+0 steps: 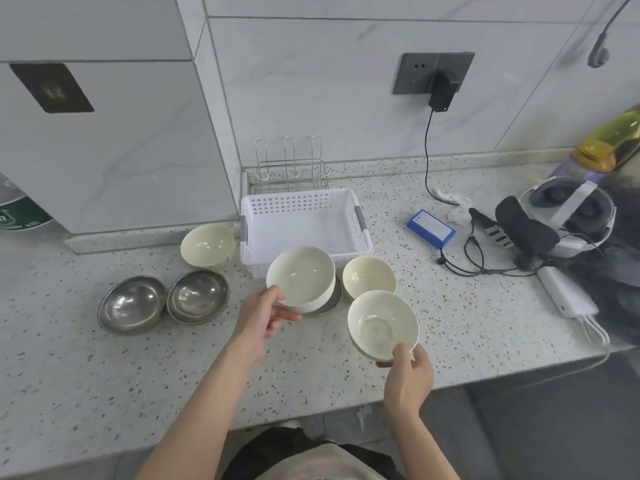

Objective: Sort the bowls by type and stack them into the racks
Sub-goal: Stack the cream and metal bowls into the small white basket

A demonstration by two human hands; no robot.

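My left hand [265, 315] grips the near rim of a white bowl [300, 277], held just above a steel bowl [329, 303] that peeks out beneath it. A second white bowl [382, 325] is tilted in my right hand [408, 370], which holds its near rim. Two cream bowls rest on the counter, one [369, 275] right of the basket's front corner, one [207, 244] to its left. Two steel bowls [131, 303] [198, 295] sit side by side at the left. The white perforated basket [263, 211] stands behind, with a wire rack [291, 168] at the wall.
At the right lie a blue box [431, 229], black cables [464, 261], a headset [568, 216], a white power strip [566, 294] and a yellow bottle [613, 140]. A charger [441, 95] hangs in the wall socket. The counter's front edge runs below my forearms.
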